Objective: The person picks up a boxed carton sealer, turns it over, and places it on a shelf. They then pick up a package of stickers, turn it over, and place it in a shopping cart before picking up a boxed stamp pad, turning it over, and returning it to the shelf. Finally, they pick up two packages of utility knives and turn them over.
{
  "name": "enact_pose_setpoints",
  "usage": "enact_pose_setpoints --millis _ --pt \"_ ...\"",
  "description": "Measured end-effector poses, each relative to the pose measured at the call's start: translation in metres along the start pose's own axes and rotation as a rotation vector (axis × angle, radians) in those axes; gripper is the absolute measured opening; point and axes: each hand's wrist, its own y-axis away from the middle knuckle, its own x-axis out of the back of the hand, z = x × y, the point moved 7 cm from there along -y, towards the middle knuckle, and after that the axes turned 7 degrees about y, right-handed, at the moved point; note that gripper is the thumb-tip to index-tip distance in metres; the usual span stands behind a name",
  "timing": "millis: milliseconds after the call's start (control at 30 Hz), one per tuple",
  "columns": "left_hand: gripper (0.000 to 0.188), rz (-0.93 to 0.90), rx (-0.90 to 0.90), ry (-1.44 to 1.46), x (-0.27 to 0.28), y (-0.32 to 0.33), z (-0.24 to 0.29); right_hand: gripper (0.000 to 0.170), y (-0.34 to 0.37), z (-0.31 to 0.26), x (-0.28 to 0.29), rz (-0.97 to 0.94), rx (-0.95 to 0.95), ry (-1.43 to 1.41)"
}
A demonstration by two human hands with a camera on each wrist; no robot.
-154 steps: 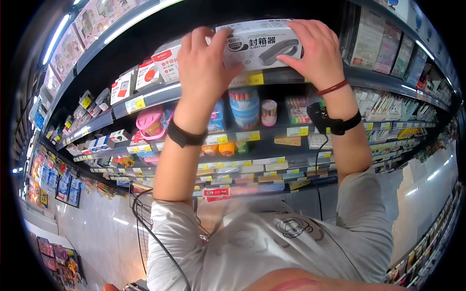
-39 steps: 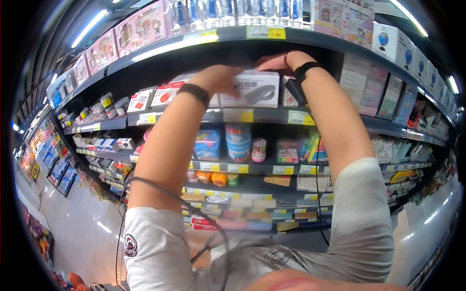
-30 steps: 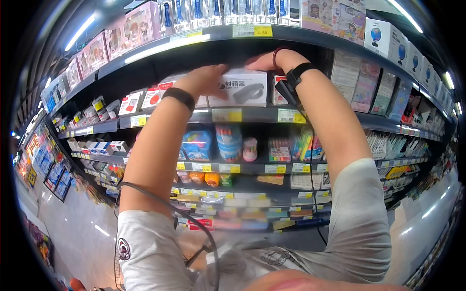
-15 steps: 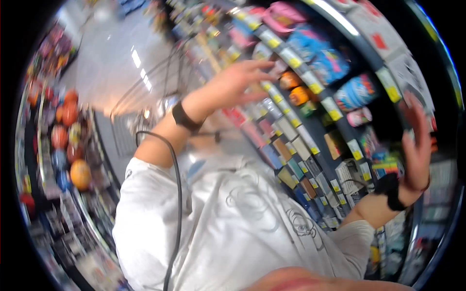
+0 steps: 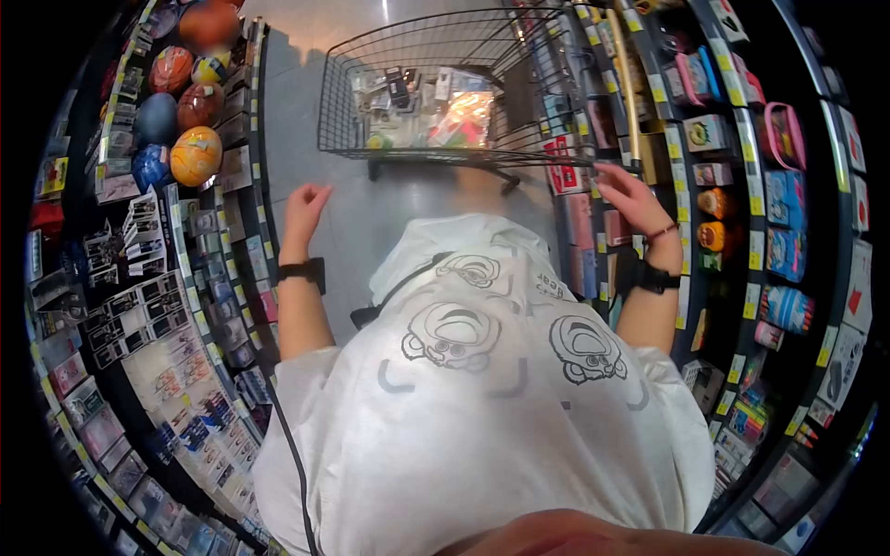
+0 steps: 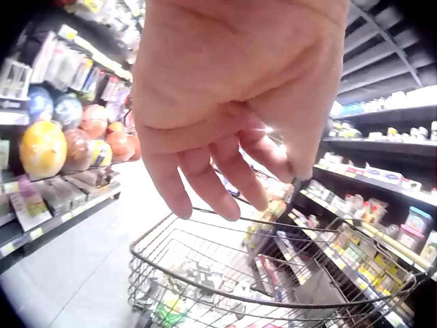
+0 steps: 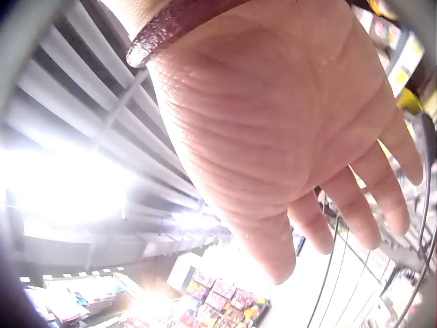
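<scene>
Both hands hang apart on either side of the body in the head view, with nothing in them. My left hand (image 5: 302, 221) has loosely bent fingers, and in the left wrist view they hang above the wire shopping cart (image 6: 225, 296). My right hand (image 5: 642, 206) is close to the cart's near right corner, fingers relaxed; the right wrist view shows its bare palm (image 7: 273, 116) and cart wires beyond the fingertips. Small packaged goods (image 5: 464, 109) lie in the cart. The white tape-dispenser box (image 5: 842, 367) sits on the shelf at far right.
Stocked shelves (image 5: 751, 232) with price tags line the right side, holding pencil cases and cups. At left a rack carries several balls (image 5: 197, 156) and hanging packs. Grey aisle floor (image 5: 311, 139) runs between. A cable (image 5: 295, 445) hangs by the left arm.
Both hands have left the tape-dispenser box, which stands on the shelf, and have come down. The view has turned from the shelf to the aisle and the cart.
</scene>
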Motion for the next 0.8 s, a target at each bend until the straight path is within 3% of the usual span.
enact_pose_setpoints --millis 67,200,300,400,533,667,733,767,800 --pt "0.034 0.133 0.115 0.13 0.027 0.004 -0.017 0.038 -0.053 -0.007 -0.023 0.0 0.018 -0.004" --pt "0.029 0.15 0.324 0.344 0.027 -0.014 -0.061 0.038 -0.137 -0.032 -0.067 -0.037 0.09 -0.062" --pt "0.029 0.116 0.284 0.439 0.001 -0.037 -0.051 0.041 -0.187 -0.014 -0.102 -0.146 -0.05 -0.162" --pt "0.027 0.05 0.369 0.54 -0.033 -0.071 -0.045 0.034 -0.23 0.011 -0.128 -0.119 -0.26 -0.361" --pt "0.032 -0.064 0.481 0.44 -0.074 -0.115 -0.048 0.028 -0.311 0.104 -0.167 -0.09 -0.488 -0.612" --pt "0.048 -0.06 0.535 0.468 -0.107 -0.161 -0.056 0.027 -0.377 0.198 -0.201 0.096 -0.829 -0.83" --pt "0.055 -0.03 0.581 0.465 -0.121 -0.18 -0.052 0.025 -0.416 0.292 -0.236 0.119 -0.891 -0.84" --pt "0.055 -0.016 0.595 0.509 -0.128 -0.19 -0.052 0.029 -0.438 0.313 -0.235 -0.066 -0.67 -0.122" --pt "0.055 0.001 0.615 0.548 -0.132 -0.198 -0.055 0.033 -0.458 0.332 -0.235 -0.121 -0.489 0.65"
